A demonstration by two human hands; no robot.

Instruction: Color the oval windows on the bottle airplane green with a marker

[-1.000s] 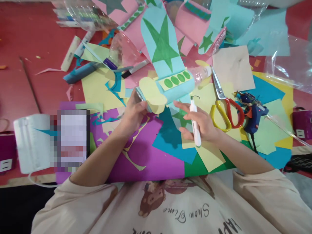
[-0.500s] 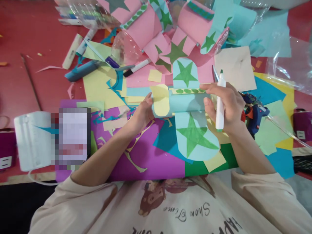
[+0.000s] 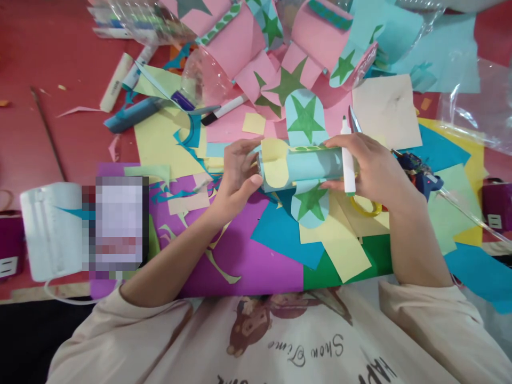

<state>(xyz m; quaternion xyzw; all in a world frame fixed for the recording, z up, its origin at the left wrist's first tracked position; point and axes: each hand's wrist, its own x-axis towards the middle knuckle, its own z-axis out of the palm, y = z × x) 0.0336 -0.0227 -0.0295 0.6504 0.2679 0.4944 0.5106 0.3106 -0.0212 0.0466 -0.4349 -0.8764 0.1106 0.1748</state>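
A light blue paper plane [image 3: 316, 164] with a tube-shaped body lies level between my hands. It has a yellow band [image 3: 275, 165] at its left end, a strip of green dots along its upper edge and a green star on each wing. My left hand [image 3: 240, 178] curls its fingers and thumb around the plane's left end. Gripping the right end between thumb and fingers is my right hand [image 3: 374, 168]. That hand also keeps a white marker [image 3: 349, 168], its green tip upward, tucked between its fingers.
Pink paper planes [image 3: 232, 48] stand at the back. A blue glue gun [image 3: 426, 181] and yellow tape roll [image 3: 366, 207] lie by my right hand. Scissors [image 3: 182, 101], markers and paper scraps cover the left. A phone [image 3: 120, 224] rests beside a white device [image 3: 54, 232].
The paper plane has rotated about its long axis, so its lower wing looks shorter. My left fingers have come around its end. The marker has shifted left, and my right hand grips farther around the body.
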